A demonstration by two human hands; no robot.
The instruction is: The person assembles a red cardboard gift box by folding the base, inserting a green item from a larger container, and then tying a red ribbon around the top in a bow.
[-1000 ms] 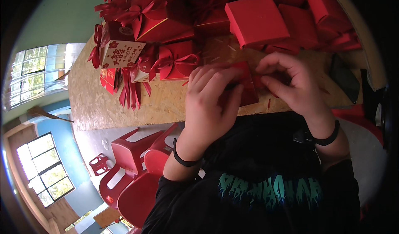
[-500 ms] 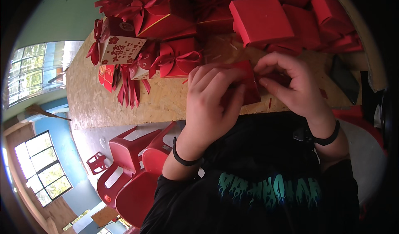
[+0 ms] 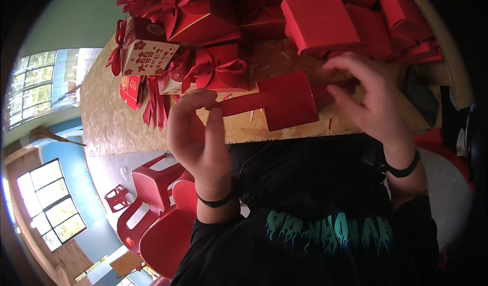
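A small red box point(image 3: 290, 102) lies at the table's near edge, with a flat face up. From its left side a red ribbon point(image 3: 239, 104) runs out taut, its end pinched between the thumb and fingers of my left hand point(image 3: 195, 128). On the right, another stretch of red ribbon point(image 3: 321, 90) passes into the curled fingers of my right hand point(image 3: 373, 100). The thumb and forefinger of that hand stand apart, and its grip on the ribbon is partly hidden.
Several bow-tied red boxes point(image 3: 221, 70) and a white patterned box point(image 3: 147, 54) crowd the table's far left. Loose ribbons point(image 3: 154, 103) hang near them. Plain red boxes point(image 3: 320, 21) are piled at the far right. Red plastic chairs point(image 3: 168, 235) stand left, below the table.
My left hand has moved left off the box, drawing the ribbon out straight. The box's top has come into view. My right hand has shifted slightly right.
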